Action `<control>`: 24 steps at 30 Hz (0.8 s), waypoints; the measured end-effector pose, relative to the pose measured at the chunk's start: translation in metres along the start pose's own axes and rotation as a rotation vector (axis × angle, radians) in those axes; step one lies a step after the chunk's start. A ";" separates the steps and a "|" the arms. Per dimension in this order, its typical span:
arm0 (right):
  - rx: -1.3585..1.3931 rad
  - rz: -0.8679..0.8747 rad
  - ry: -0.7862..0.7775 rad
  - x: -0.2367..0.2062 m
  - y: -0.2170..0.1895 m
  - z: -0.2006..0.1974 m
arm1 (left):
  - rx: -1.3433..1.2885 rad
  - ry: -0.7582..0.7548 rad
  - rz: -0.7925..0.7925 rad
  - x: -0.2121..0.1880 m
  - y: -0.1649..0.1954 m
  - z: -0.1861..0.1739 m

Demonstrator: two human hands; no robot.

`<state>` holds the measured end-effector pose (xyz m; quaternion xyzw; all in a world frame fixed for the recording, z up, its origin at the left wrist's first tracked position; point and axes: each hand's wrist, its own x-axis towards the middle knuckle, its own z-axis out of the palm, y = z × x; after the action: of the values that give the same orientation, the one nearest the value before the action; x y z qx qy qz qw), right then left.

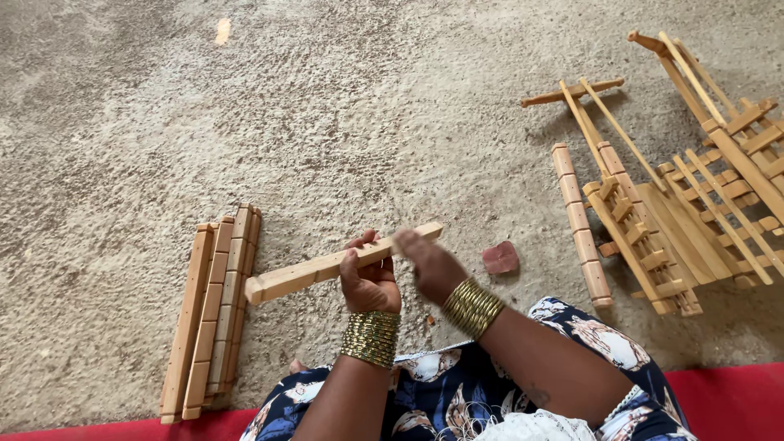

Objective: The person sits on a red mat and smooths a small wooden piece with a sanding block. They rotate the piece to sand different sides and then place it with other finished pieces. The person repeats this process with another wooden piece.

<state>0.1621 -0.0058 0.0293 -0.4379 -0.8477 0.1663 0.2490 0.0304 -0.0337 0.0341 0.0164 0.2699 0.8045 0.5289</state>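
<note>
Around wooden bar [343, 263], left hand [369, 282]

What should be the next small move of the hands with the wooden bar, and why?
Probably steady the right hand on the bar before doing anything else. The left hand grips the bar near its middle and holds it above the ground, tilted, while the right hand is blurred at the upper end, so its grip cannot be told. The other bars lie at the left, apart.
</note>
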 end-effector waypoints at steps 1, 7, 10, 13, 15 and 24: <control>0.022 -0.063 0.002 -0.001 -0.004 0.002 | 0.010 -0.041 0.029 0.000 -0.001 -0.002; -0.039 -0.255 0.079 0.003 -0.005 0.004 | 0.057 0.078 -0.071 -0.003 0.004 0.010; 0.018 0.157 0.001 0.006 0.008 -0.003 | -0.067 0.203 -0.036 -0.007 0.011 0.023; 0.000 0.352 -0.008 0.008 0.023 -0.010 | -0.114 0.299 -0.020 -0.006 0.025 0.030; -0.056 0.328 -0.018 0.008 0.029 -0.011 | -0.152 0.230 -0.008 -0.006 0.026 0.031; -0.035 -0.205 0.065 0.000 0.022 0.008 | -0.110 0.150 0.021 0.007 0.007 0.006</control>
<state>0.1717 0.0060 0.0116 -0.3582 -0.8823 0.1110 0.2844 0.0227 -0.0271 0.0404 -0.0702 0.2642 0.8225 0.4988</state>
